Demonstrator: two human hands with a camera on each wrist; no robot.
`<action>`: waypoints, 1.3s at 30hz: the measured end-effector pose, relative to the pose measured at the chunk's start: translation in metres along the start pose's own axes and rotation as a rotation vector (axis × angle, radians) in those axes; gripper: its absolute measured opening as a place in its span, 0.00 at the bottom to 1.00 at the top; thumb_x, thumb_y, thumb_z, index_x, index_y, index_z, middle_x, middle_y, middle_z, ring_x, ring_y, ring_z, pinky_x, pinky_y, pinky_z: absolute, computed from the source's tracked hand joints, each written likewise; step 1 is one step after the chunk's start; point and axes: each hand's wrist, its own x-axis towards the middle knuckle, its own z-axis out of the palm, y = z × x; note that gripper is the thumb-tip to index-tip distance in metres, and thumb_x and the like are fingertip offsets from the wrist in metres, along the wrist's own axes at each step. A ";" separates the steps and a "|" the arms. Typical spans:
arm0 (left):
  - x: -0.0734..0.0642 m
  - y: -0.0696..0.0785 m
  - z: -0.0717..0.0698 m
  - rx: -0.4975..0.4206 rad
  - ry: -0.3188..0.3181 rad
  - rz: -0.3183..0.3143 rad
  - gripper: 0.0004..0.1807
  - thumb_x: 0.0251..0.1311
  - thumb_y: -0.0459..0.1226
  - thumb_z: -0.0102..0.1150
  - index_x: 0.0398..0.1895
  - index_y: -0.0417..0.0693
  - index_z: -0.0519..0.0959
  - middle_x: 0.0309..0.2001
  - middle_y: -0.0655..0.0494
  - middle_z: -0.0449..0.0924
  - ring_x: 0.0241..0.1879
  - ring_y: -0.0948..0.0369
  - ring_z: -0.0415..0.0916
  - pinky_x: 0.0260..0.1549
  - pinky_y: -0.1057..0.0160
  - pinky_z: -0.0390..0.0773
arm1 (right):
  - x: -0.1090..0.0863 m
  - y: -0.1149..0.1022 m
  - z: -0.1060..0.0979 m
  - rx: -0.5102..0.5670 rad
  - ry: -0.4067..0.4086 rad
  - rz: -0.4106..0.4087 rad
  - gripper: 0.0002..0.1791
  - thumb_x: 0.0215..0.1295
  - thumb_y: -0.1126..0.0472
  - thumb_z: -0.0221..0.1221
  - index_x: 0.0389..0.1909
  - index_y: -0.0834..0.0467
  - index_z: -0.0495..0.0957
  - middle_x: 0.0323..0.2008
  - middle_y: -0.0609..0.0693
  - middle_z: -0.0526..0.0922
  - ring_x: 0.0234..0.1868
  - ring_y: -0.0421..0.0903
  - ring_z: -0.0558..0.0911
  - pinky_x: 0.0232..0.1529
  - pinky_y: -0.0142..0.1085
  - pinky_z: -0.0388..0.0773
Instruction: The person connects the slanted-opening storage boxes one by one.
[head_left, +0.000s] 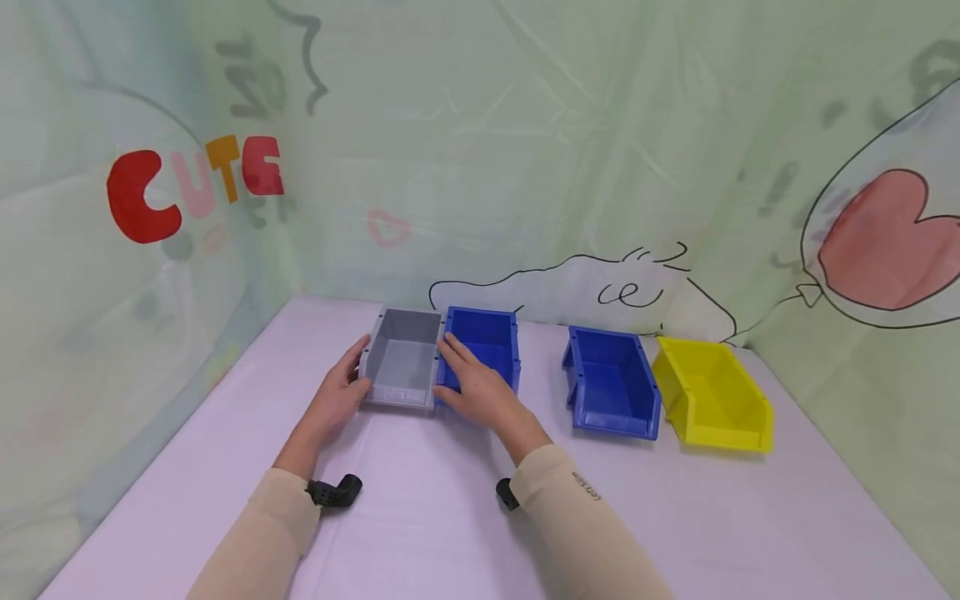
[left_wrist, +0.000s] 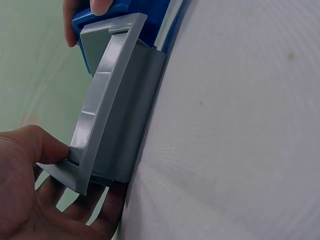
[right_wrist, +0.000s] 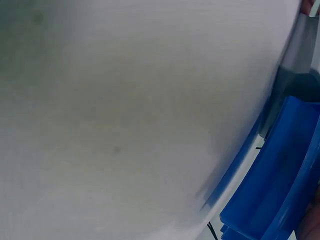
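Observation:
A grey storage bin [head_left: 403,358] stands on the table, side by side with a blue storage bin [head_left: 483,333]. My left hand [head_left: 339,398] holds the grey bin at its left front corner. In the left wrist view its thumb [left_wrist: 47,145] lies on the front lip, with the fingers round the outer side. My right hand [head_left: 483,390] reaches over the blue bin and grips it near its left rim, where the two bins meet. Part of the blue bin is hidden beneath that hand. In the right wrist view, only a sliver of the hand shows beside the blue bin [right_wrist: 280,175].
To the right stand another blue bin [head_left: 611,375] and a yellow bin [head_left: 720,396], close together and slightly turned. A white cloth covers the table [head_left: 420,517]. Printed curtains [head_left: 480,167] hang behind and along both sides.

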 end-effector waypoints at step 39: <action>0.001 0.002 0.003 -0.037 -0.008 -0.023 0.43 0.70 0.29 0.41 0.86 0.60 0.45 0.85 0.45 0.42 0.82 0.39 0.43 0.79 0.40 0.51 | -0.009 -0.009 0.012 -0.058 -0.022 0.067 0.45 0.76 0.47 0.58 0.85 0.49 0.45 0.85 0.46 0.44 0.78 0.58 0.66 0.77 0.51 0.66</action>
